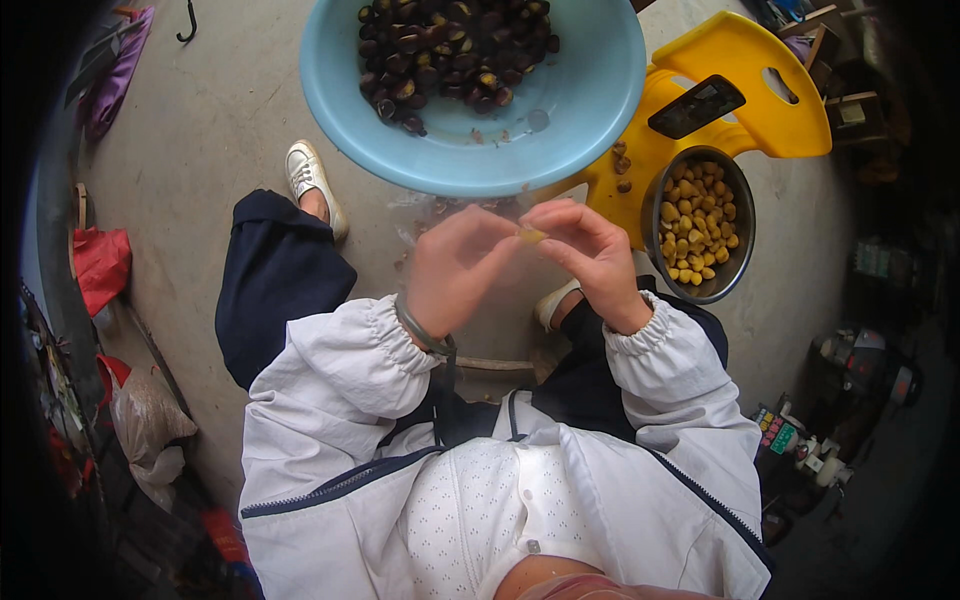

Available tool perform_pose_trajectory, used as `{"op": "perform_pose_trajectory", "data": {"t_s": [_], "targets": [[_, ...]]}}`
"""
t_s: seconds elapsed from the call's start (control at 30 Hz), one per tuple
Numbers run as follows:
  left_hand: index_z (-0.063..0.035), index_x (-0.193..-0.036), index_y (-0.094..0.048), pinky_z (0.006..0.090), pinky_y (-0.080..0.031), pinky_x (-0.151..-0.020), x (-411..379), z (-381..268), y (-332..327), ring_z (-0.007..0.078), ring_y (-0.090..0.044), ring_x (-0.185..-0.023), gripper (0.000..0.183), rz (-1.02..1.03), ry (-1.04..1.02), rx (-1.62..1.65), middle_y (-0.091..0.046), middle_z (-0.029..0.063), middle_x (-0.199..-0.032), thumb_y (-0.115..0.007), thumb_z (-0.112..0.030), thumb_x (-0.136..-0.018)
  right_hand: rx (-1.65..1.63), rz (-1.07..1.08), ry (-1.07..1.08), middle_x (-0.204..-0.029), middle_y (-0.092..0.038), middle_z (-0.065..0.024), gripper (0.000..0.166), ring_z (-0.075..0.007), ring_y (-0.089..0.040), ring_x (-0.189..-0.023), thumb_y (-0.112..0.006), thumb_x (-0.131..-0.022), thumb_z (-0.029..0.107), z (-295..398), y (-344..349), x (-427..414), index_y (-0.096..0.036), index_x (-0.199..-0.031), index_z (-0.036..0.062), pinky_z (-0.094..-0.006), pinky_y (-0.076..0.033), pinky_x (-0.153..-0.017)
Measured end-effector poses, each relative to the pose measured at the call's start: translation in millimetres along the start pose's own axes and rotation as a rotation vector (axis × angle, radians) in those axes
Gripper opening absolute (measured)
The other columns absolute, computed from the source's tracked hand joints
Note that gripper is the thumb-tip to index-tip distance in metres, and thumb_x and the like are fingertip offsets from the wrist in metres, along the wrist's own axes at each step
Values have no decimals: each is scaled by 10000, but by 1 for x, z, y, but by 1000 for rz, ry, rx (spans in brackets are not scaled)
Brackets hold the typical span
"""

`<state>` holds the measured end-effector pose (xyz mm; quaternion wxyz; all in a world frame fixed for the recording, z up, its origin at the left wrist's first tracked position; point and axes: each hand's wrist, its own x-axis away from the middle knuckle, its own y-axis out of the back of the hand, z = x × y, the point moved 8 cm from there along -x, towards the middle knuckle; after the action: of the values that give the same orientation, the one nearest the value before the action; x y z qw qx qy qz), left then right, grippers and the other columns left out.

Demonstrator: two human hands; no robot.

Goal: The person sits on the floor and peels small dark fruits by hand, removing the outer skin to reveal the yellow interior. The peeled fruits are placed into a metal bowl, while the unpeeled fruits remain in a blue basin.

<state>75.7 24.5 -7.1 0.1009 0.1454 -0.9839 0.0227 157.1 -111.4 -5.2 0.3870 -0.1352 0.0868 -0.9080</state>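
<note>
A pale yellow peeled chestnut is pinched at the fingertips of my right hand. My left hand, with a bangle on its wrist, grips the same chestnut from the other side; its fingertips partly hide the nut. Just beyond both hands stands a wide light-blue plastic basin. Dark brown chestnuts, some with yellow flesh showing, are heaped inside it. To the right of my right hand, a steel bowl holds many peeled yellow chestnuts.
The steel bowl sits at the edge of a yellow plastic chair; a dark phone and shell bits lie on it. More shell scraps gather below the basin. A tied plastic bag stands at the left.
</note>
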Motion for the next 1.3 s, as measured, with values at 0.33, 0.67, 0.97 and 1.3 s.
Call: {"op": "perform_pose_trajectory", "data": {"t_s": [0.33, 0.67, 0.97, 1.3], "targets": [[-1, -983, -692, 201, -489, -673, 0, 3, 1, 60, -601, -770, 88, 15, 27, 73, -652, 4, -859, -673, -60, -921, -15, -7, -16, -1137, -633, -107, 207, -178, -598, -1075, -660, -876, -42, -2, -1, 1, -657, -1082, -30, -310, -472, -971], [-10, -921, -661, 187, -448, -624, 0, -2, 1, 30, -582, -726, 48, -42, 4, -36, -639, -10, -813, -671, -54, -903, 13, -13, -4, -1155, -605, -103, 216, -172, -594, -1080, -660, -866, -66, -4, -2, 2, -643, -1078, -30, -301, -477, -973], [-17, -858, -594, 188, -432, -600, 0, -9, 2, 26, -548, -663, 64, -72, 7, -84, -596, -21, -747, -640, -45, -893, -95, -37, -70, -1160, -631, -102, 209, -162, -614, -1050, -657, -893, -18, -11, -3, 3, -644, -1101, -11, -298, -490, -949], [-8, -921, -590, 203, -458, -648, -2, 6, 2, 49, -579, -730, 72, -30, 5, -37, -614, -1, -826, -615, -75, -927, -388, -117, -290, -1103, -684, -136, 210, -173, -660, -953, -606, -974, 115, -27, 4, 8, -606, -1138, -16, -292, -517, -880]]}}
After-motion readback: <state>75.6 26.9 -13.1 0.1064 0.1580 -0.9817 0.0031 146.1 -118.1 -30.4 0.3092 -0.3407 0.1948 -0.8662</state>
